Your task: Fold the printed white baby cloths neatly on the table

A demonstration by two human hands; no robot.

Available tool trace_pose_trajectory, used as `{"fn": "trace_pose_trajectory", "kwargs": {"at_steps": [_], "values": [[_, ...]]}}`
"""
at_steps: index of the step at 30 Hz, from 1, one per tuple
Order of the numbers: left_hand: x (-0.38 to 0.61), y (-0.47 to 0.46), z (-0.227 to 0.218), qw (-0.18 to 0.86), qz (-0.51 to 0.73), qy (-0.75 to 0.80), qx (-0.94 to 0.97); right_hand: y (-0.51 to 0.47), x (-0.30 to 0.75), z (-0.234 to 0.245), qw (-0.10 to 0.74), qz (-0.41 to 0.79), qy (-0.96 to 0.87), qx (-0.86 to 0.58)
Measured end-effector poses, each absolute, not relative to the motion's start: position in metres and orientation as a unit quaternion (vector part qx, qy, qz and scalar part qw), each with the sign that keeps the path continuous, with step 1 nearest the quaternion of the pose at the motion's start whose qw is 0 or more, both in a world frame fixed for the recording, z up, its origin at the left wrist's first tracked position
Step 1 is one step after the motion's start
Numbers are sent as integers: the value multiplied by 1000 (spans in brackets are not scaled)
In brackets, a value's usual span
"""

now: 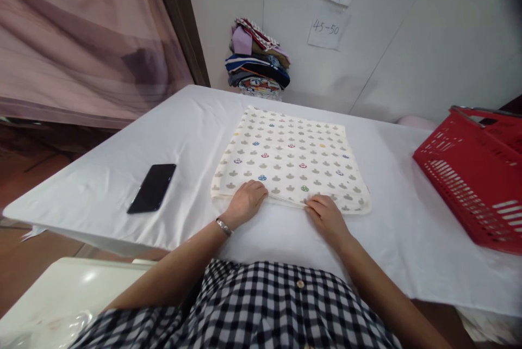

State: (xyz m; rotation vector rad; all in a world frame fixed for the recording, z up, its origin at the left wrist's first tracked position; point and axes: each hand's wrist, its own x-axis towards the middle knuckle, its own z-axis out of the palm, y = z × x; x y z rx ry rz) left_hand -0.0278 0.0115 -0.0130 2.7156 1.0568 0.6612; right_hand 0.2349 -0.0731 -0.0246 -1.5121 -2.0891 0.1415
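A cream cloth (285, 148) printed with small grey and coloured mushroom-like shapes lies folded and flat on the white-covered table (196, 137). My left hand (247, 199) pinches its near edge left of the middle. On the same edge, further right, my right hand (327, 217) has its fingers closed on the fabric. Between the two hands the edge is slightly raised and shows more than one layer. A bracelet circles my left wrist.
Left of the cloth lies a black phone (152, 188). A red plastic basket (473, 175) stands at the table's right side. Behind the far edge rises a stack of folded clothes (259, 61) against the wall. A pale stool or lid (73, 289) is at lower left.
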Motion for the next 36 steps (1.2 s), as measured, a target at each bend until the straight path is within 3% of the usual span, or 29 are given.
{"fn": "trace_pose_trajectory", "kwargs": {"at_steps": [23,36], "values": [[-36,14,-14,38,173,313,933,-73,235,-15,186,12,-816,-548],[-29,21,-14,2,178,330,927,-71,232,-18,219,1,-807,-549]]}}
